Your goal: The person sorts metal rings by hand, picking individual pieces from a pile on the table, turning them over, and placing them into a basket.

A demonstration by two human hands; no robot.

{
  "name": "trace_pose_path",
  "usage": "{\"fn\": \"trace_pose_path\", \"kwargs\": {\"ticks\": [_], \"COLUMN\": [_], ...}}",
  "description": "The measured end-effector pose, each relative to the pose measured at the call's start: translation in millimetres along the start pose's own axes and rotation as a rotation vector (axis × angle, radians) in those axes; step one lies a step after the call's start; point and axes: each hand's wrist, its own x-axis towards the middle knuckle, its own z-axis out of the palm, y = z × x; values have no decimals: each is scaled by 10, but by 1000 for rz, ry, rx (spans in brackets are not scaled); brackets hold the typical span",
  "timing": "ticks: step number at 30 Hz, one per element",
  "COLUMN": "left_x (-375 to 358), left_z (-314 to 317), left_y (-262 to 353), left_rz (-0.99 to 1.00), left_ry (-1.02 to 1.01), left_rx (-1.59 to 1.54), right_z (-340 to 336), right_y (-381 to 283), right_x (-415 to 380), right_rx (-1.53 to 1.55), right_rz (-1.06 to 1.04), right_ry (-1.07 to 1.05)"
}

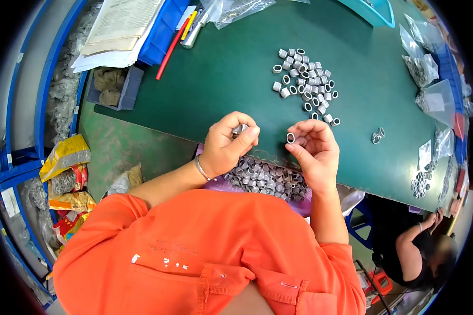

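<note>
My left hand (227, 140) is curled around several small grey metal rings (239, 129), which show between thumb and fingers. Between the thumb and fingertips of my right hand (316, 149) is a single metal ring (290, 138), its round opening turned up toward me. Both hands are over the near edge of the green table (210, 89). Below them, at my lap, a purple container (223, 186) holds a heap of similar rings (265, 181). Farther forward on the table lies a loose pile of rings (310, 79).
A blue tray with papers (122, 26), a red pen (171, 52) and a grey bin (126, 90) are at the left. A teal bin (376, 13) stands at the back. Plastic bags (439, 102) line the right side, where another person (412, 247) sits.
</note>
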Motion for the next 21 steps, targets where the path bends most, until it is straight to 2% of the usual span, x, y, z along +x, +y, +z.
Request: {"fn": "trace_pose_path", "kwargs": {"ticks": [6, 16, 20, 21], "left_x": [-1, 9, 14, 9], "left_z": [13, 24, 26, 31], "left_y": [0, -10, -27, -19], "left_rz": [23, 35, 57, 29], "left_ry": [-5, 20, 13, 18], "left_rx": [22, 7, -5, -29], "right_z": [-89, -264, -381, -399], "right_y": [-56, -134, -164, -243], "right_x": [-73, -227, -251, -252], "right_rx": [263, 444, 398, 160], "right_rz": [50, 189, 215, 201], "right_ry": [-59, -37, -82, -184]}}
